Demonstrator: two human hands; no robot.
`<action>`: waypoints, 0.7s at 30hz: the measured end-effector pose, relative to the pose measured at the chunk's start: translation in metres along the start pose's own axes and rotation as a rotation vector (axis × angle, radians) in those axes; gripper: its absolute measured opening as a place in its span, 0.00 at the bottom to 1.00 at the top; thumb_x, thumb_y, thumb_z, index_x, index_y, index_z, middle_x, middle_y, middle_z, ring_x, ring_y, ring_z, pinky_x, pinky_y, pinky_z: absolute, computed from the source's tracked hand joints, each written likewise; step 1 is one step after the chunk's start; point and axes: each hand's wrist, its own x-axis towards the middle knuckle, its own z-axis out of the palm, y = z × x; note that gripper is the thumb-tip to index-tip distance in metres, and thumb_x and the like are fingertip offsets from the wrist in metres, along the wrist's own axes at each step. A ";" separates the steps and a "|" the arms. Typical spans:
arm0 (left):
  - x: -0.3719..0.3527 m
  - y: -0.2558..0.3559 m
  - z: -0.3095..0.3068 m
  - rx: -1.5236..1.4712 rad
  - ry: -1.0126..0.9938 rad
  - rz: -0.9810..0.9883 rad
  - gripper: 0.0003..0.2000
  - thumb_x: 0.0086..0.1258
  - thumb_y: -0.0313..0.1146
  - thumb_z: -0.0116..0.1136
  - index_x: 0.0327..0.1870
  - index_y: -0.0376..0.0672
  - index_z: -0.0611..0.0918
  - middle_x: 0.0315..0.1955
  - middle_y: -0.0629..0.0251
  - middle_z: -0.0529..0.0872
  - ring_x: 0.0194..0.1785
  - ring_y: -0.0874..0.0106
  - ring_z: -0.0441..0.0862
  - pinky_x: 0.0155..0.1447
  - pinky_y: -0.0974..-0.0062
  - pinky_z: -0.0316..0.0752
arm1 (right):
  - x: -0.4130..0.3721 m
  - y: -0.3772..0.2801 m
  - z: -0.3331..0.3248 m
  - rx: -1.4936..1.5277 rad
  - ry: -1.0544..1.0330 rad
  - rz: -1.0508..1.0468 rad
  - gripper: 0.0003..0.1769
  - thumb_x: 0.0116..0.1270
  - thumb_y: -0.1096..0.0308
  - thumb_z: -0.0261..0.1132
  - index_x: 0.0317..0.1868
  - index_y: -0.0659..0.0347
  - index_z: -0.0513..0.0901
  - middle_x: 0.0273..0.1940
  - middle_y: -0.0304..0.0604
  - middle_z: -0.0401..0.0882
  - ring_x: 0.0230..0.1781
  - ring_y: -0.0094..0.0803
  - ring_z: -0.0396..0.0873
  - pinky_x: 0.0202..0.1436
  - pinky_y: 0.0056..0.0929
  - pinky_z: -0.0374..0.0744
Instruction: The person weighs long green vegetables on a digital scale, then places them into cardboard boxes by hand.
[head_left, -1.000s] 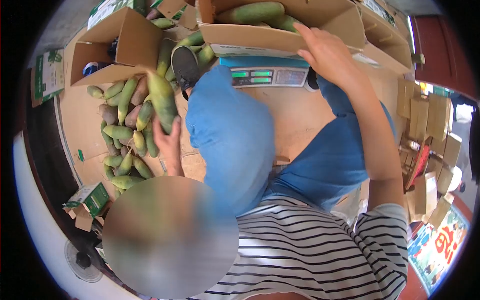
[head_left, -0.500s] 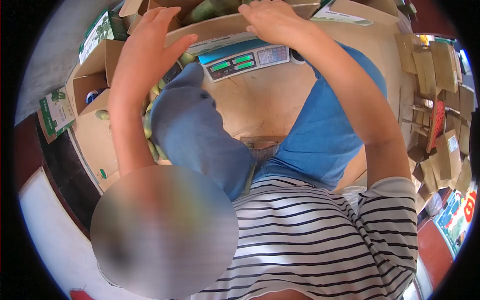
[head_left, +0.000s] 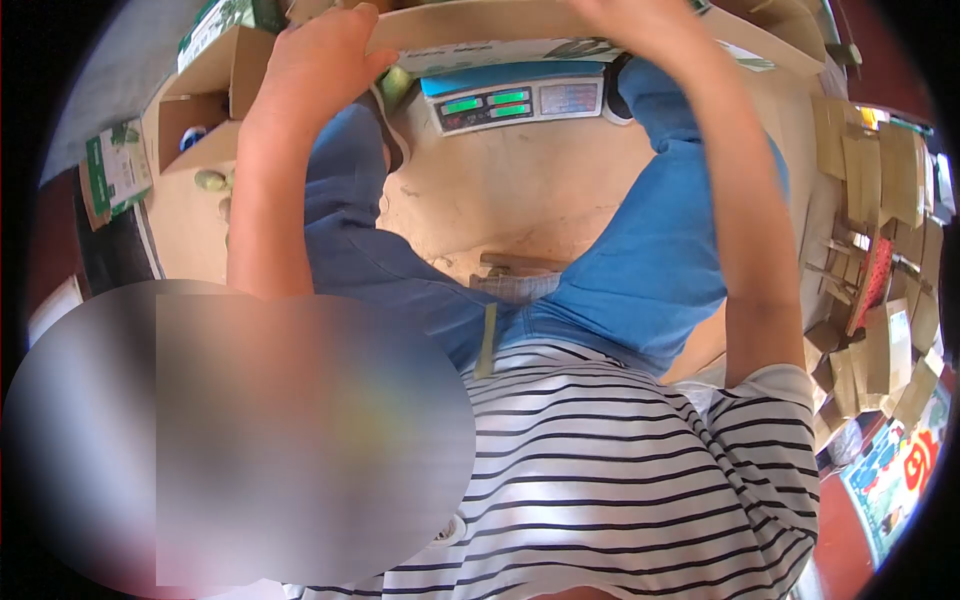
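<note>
In the head view, a cardboard box (head_left: 470,27) stands at the top edge, partly cut off. My left hand (head_left: 325,60) is at its near left corner, with bent fingers over the wall and the thumb outside. My right hand (head_left: 650,25) is over the right part of the same near wall. Motion blur and the frame edge hide its fingers. Right below the box is a digital scale (head_left: 520,105) with lit green displays and a blue top. A green oblong fruit or vegetable (head_left: 397,88) lies between my left thumb and the scale.
An open carton (head_left: 195,110) with a small blue-and-white item stands at the left. More green produce (head_left: 210,180) lies beside my left forearm. My bent knees in jeans (head_left: 640,230) flank the floor. Stacked flattened cardboard (head_left: 880,170) lines the right side. A blurred patch covers the lower left.
The view has shifted. My left hand's spread fingers have bent over the box corner, and my right hand has moved right along the wall. My left leg has drawn away from the produce.
</note>
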 end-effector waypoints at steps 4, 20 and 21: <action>-0.009 -0.002 -0.019 -0.024 0.022 -0.108 0.19 0.65 0.43 0.57 0.51 0.39 0.76 0.41 0.48 0.82 0.45 0.49 0.78 0.47 0.58 0.73 | -0.023 -0.004 -0.072 0.196 0.467 -0.209 0.17 0.62 0.66 0.60 0.50 0.64 0.78 0.48 0.52 0.79 0.50 0.43 0.76 0.55 0.38 0.73; -0.021 0.002 -0.023 0.027 0.120 -0.127 0.23 0.60 0.39 0.61 0.55 0.39 0.73 0.42 0.53 0.79 0.48 0.58 0.77 0.51 0.57 0.68 | -0.127 -0.108 -0.236 0.388 1.129 -0.827 0.16 0.66 0.66 0.57 0.50 0.66 0.77 0.47 0.51 0.79 0.47 0.39 0.78 0.53 0.32 0.74; -0.014 0.008 -0.033 0.052 0.056 -0.176 0.25 0.58 0.39 0.63 0.55 0.39 0.73 0.42 0.53 0.80 0.48 0.58 0.78 0.53 0.57 0.68 | -0.134 -0.112 -0.234 0.363 1.172 -0.857 0.16 0.66 0.66 0.57 0.50 0.66 0.77 0.47 0.50 0.79 0.47 0.38 0.78 0.53 0.32 0.74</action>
